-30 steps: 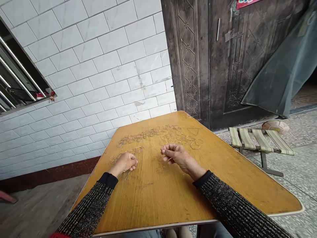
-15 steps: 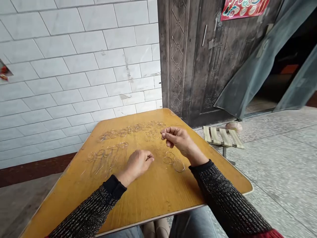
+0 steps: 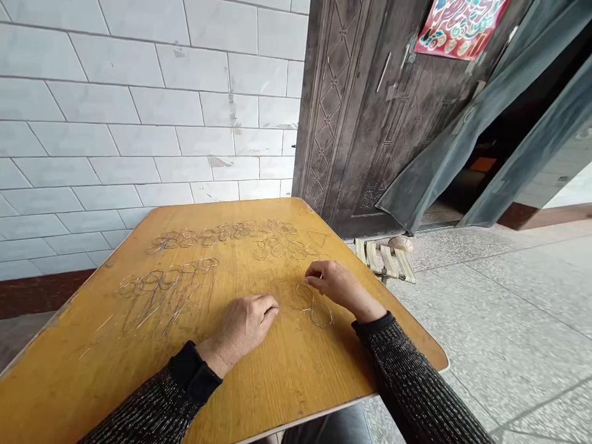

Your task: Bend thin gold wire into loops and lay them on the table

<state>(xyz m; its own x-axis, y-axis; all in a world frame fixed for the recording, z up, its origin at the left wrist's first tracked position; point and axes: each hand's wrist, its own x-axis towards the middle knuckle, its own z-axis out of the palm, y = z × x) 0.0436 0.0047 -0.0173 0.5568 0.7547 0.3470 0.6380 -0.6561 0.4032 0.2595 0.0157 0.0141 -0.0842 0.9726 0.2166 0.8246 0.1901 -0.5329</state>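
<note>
A thin wire bent into a figure-eight of two loops (image 3: 322, 325) lies on the yellow wooden table (image 3: 287, 382) in front of me. My right hand (image 3: 335, 285) is over its upper loop, with thumb and fingers pinched at the wire's edge. To the left, my left hand (image 3: 245, 327) rests low on the table with its fingers curled closed; whatever is inside them is hidden. Beyond my right hand lie several more wire figure-eights (image 3: 277, 246). Wires with looped tops and long straight tails (image 3: 169, 277) are spread left of my left hand.
A long row of looped wires (image 3: 208, 236) runs across the far part of the table. White wall tiles (image 3: 139, 105) and a dark carved door (image 3: 361, 123) stand behind. Right of the table is a strap-seated stool (image 3: 383, 258) on the speckled floor.
My right hand has come down and nearer, from above the table to the figure-eight wire. My left hand stays closed on the table. The view has turned to the right.
</note>
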